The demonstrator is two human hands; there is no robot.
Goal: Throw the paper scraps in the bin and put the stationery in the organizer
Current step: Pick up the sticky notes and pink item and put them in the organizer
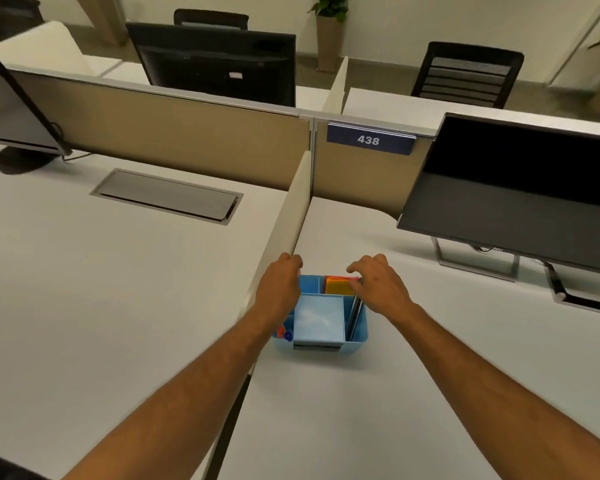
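The blue organizer (321, 318) sits right between the two hands, directly ahead of the person and close in. Its long axis looks to run away from the person, from the near wall toward the far one, though the wide lens makes that a rough read. Inside it, orange and red sticky notes (340, 285) stand in the far compartment, just under the right hand's fingertips. Dark flat items, perhaps pens or rulers, fill the narrow slot (355, 315) along the right-hand wall. A few small red and blue pieces (284, 333) lie in the near corner below the left wrist.

The left hand (280, 287) is over the organizer's far left corner, fingers curled down. Whether they touch the rim or the low white divider (284, 223) beside it, I cannot tell. The right hand (378, 284) hovers over the far right corner, fingers bent and loosely spread, with nothing visibly held. Both hands sit about equally near, one to each side.

Outward from there, the white desk (361, 410) shows no paper scraps and no loose stationery, and no bin is in view. My read: sorting is about done, and both hands are placed to grip the organizer by its two far corners. Beyond the right hand stands a dark monitor (520, 188).
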